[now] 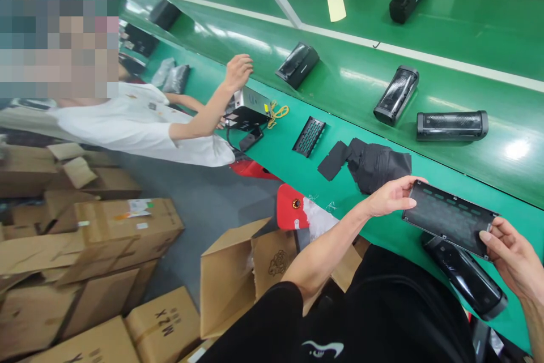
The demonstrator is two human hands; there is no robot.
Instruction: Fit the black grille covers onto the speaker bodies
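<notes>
Between my two hands I hold a black speaker grille panel, tilted, with rows of slots showing through. My left hand pinches its left end, thumb on top. At the opposite end, my right hand grips the corner with thumb and fingers. Just beneath the panel, a black speaker lies on the green bench close to my body. Left of my left hand sit a pile of thin black sheets and a single black sheet. Another slotted black panel rests farther left.
Several black speakers, among them one and another, lie on the green conveyor belt. A co-worker in a white shirt reaches over a metal box at left. Cardboard boxes stand on the floor; a red stool is nearby.
</notes>
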